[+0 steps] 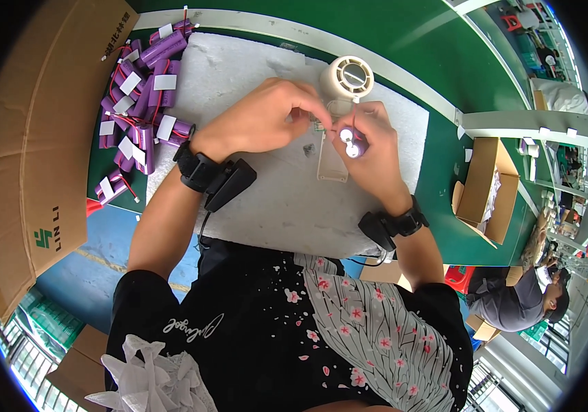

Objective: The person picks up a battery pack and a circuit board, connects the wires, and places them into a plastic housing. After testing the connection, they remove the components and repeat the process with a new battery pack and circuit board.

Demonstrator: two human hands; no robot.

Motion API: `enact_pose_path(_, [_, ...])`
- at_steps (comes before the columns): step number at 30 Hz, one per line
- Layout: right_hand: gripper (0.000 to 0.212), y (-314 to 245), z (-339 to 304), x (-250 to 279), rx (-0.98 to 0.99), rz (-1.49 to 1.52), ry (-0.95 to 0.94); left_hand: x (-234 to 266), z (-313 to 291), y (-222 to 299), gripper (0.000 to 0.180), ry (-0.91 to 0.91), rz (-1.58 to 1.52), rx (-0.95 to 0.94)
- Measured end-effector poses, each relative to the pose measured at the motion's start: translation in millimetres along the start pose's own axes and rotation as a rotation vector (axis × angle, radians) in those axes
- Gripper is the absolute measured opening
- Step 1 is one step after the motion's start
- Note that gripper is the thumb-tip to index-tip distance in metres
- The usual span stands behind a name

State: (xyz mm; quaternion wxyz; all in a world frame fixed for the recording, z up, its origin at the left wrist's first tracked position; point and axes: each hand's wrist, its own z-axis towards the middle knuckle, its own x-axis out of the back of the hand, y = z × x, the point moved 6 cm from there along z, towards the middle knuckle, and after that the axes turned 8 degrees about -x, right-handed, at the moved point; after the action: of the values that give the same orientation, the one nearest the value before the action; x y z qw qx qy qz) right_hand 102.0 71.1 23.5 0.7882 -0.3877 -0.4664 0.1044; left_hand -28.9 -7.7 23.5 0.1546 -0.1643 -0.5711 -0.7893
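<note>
My right hand [376,147] is closed round a purple battery pack [352,143], whose two whitish round cell ends face up. My left hand [259,118] reaches in from the left, thumb and forefinger pinched together close to the right fingertips. What lies in that pinch is too small to make out, perhaps a wire end. Beneath both hands is a cream handheld fan [339,81] with a round slotted head at the far end. Its open handle casing [332,168] stretches toward me, partly covered by my right hand.
A white foam pad [259,213] lies on the green bench [438,158]. Several purple battery packs [144,93] with red wires are heaped at left, beside a tall cardboard box [33,151]. An open carton [490,189] stands at right. A seated person [514,302] is farther right.
</note>
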Motion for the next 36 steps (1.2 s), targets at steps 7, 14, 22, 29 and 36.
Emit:
enact_pose_path(7, [0.018,1,2,2,0.021,-0.066,-0.027,-13,4,-10,0.022,0.059,-0.172,0.108])
enact_pose_path(14, [0.018,1,0,1,-0.033,-0.025,0.000,-11,2,-15,0.024,0.058,-0.279,0.162])
enact_pose_path(22, [0.020,6,-4,3,-0.025,0.060,-0.042,-17,-2,-19,0.023,0.035,-0.383,0.206])
enact_pose_path(29, [0.019,4,2,22,-0.022,0.204,0.000,-20,-2,-24,0.020,-0.024,-0.472,0.265])
enact_pose_path(36, [0.019,8,-7,27,-0.076,0.236,0.039,-16,0,-21,0.015,-0.027,-0.433,0.237])
